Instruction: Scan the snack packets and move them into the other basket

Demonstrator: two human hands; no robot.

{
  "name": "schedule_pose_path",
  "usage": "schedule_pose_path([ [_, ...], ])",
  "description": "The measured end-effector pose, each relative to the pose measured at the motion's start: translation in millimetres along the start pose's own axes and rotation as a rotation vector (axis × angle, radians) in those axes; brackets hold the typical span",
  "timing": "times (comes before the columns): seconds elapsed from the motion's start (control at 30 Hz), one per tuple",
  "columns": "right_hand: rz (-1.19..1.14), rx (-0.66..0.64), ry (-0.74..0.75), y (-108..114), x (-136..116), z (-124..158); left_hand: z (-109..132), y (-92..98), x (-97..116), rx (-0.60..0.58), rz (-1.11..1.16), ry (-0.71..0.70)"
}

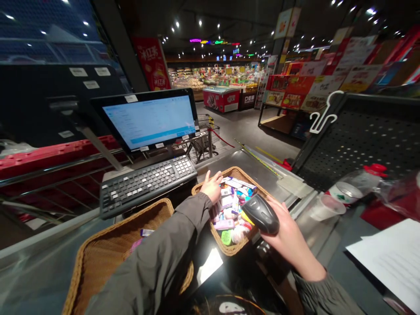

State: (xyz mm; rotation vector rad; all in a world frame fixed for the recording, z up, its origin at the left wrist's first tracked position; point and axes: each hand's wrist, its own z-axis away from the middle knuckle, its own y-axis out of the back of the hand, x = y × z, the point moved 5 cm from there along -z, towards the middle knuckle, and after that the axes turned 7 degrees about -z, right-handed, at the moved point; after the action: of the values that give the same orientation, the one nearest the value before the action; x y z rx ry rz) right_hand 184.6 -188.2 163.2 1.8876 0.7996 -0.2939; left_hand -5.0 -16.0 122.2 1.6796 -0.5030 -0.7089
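Note:
My left hand (212, 185) reaches into a wicker basket (229, 250) full of several small packaged items (229, 205). Its fingers curl down among the packets at the basket's far left side, and what they hold, if anything, is hidden. My right hand (286, 234) grips a black handheld barcode scanner (260, 214), held over the basket's right side with its head pointing towards the items.
A second wicker basket (98, 258) sits at the near left with a few small items inside. A black keyboard (147, 183) and a lit monitor (151, 120) stand behind. Cups (326, 206), a red-capped bottle (361, 179) and paper sheets (390, 258) lie to the right.

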Motion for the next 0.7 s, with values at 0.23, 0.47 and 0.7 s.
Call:
schedule_pose_path([
  [0.23,0.039,0.022,0.051,-2.2,-28.5,-10.2,61.7,79.8,-34.6,0.263,-0.133,-0.019],
  [0.47,0.023,0.035,0.265,-11.1,-92.2,-32.2,136.6,150.5,-64.3,0.464,-0.240,0.096],
  [0.7,-0.022,-0.061,0.413,-40.3,-146.1,-41.9,206.1,176.1,-89.3,0.493,-0.305,0.245],
])
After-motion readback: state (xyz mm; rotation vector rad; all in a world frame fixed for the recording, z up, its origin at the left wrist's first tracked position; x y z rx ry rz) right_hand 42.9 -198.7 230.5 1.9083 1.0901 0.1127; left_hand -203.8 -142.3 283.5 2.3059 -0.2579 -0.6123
